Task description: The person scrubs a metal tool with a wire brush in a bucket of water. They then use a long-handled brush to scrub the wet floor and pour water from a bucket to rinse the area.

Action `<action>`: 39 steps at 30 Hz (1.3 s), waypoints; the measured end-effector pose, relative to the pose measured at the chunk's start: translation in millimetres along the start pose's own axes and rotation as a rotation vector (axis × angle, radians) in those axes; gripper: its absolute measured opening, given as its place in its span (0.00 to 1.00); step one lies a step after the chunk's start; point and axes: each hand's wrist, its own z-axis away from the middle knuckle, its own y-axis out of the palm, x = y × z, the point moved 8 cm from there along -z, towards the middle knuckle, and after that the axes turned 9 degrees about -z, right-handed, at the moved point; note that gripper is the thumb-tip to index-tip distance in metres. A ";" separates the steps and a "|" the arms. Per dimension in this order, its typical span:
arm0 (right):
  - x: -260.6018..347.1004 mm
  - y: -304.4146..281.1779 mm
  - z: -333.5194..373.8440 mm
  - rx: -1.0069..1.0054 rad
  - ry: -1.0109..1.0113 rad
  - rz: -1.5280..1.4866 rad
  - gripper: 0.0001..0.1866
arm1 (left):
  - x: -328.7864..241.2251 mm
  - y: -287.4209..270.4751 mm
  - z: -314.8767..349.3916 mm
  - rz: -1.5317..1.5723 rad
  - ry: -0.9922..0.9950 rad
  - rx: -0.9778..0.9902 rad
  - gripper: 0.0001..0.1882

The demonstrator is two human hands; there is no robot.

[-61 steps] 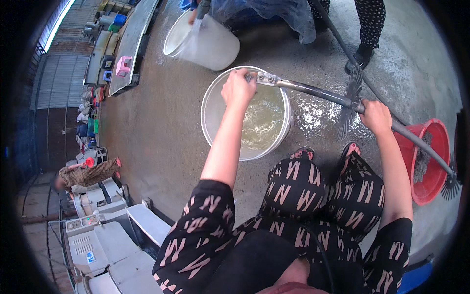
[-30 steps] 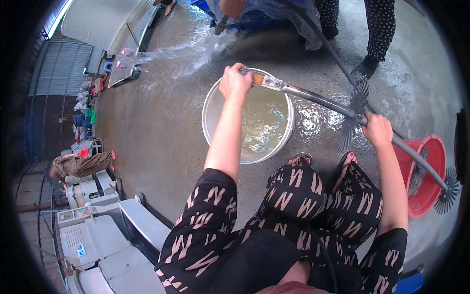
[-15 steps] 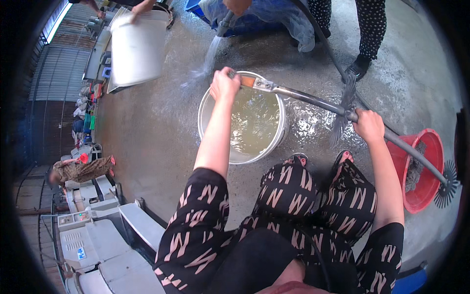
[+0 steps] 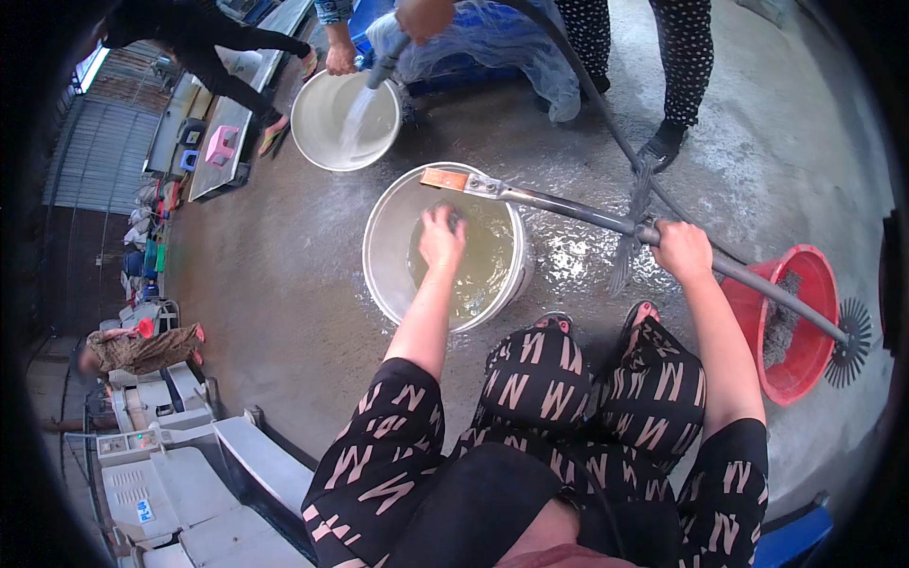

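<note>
My left hand (image 4: pixel 440 239) is closed around a small dark grey wad, its kind unclear, inside a white bucket (image 4: pixel 383 248). Cloudy greenish water (image 4: pixel 478 275) stands in that bucket. With my right hand (image 4: pixel 684 250) I grip a long metal pole (image 4: pixel 568 207) near a grey bristle brush (image 4: pixel 636 218). The pole slants across the bucket; its far left end carries an orange-brown block (image 4: pixel 444 179) above the rim. A round dark brush (image 4: pixel 850 343) is at the other end, past a red bucket (image 4: pixel 801 364) with grey contents.
Another person's hand (image 4: pixel 424 17) holds a hose nozzle (image 4: pixel 382 69), pouring water into a second white bucket (image 4: pixel 347 123) held by another hand (image 4: pixel 341 59). A black hose (image 4: pixel 606 118) crosses the wet floor. Grey machines (image 4: pixel 166 483) stand at lower left.
My left hand has left the pole's block and dropped into the bucket. The second white bucket has come down under the hose stream. My right hand still grips the pole.
</note>
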 end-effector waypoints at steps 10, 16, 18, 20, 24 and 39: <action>-0.5 -4.6 -1.1 0.077 0.026 -0.042 0.11 | -32.4 -57.6 7.3 0.857 0.115 0.372 0.15; 1.7 1.0 -3.7 0.065 0.028 -0.033 0.11 | -220.4 -93.5 64.0 0.288 0.793 0.187 0.18; 1.2 -1.9 -1.3 0.053 0.031 -0.032 0.11 | -238.9 -86.7 84.1 0.173 0.872 0.229 0.18; 4.7 -4.4 -0.7 0.043 0.021 -0.020 0.10 | -205.2 -87.3 68.9 0.189 0.733 0.150 0.17; -0.7 -7.9 -0.5 0.030 0.009 -0.034 0.10 | -151.8 -104.1 27.3 0.282 0.396 0.073 0.14; 0.8 1.1 -1.8 0.061 0.031 -0.041 0.11 | -232.8 -85.0 56.9 0.055 0.553 0.254 0.16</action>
